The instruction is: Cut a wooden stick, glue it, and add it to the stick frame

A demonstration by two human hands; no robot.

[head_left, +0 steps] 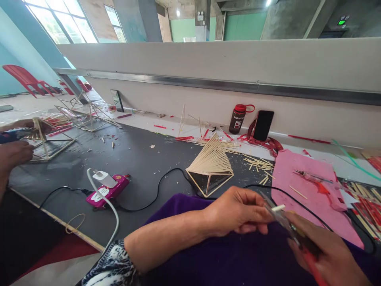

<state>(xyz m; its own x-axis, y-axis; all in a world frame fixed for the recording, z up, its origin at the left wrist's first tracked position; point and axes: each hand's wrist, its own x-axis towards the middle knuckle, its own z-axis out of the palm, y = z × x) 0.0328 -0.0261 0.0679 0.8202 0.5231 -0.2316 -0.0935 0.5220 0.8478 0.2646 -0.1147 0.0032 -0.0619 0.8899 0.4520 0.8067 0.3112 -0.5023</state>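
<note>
In the lower right of the frame, the left hand has its grip closed, fingertips pinched together on a short, pale wooden stick. The right hand has its grip wrapped around a metal cutting tool with a red handle, whose metal end meets the stick. Just beyond the left hand, a pointed pale-stick frame with closely laid slats rests on the dark grey desk. To its right, a pink glue gun lies on a pink sheet. Another person's hand touches a stick frame at the left edge.
</note>
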